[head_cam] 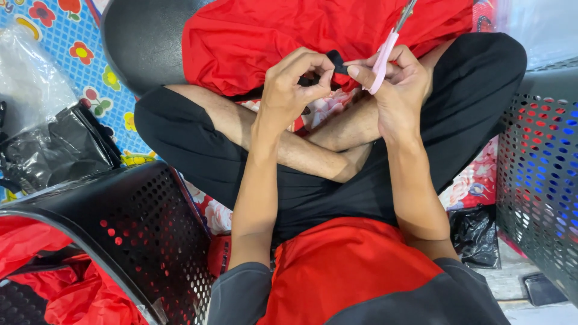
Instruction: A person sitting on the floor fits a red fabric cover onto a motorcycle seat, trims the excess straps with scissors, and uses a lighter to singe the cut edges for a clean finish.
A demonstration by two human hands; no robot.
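Observation:
I sit cross-legged in black shorts. My left hand [295, 84] pinches a small black piece of fabric [339, 62] between thumb and fingers. My right hand [400, 84] touches the same black piece with its fingertips and also holds pink-handled scissors [385, 54], whose metal blades point up and away. Both hands meet just above a heap of red cloth [271, 30] lying over my legs and a black basin.
A black perforated basket [138, 235] with red cloth inside stands at the lower left. Another perforated basket [542, 168] is at the right. Black plastic bags [54, 150] lie on the flowered mat [78, 54] at the left. A dark phone [542, 289] lies at the lower right.

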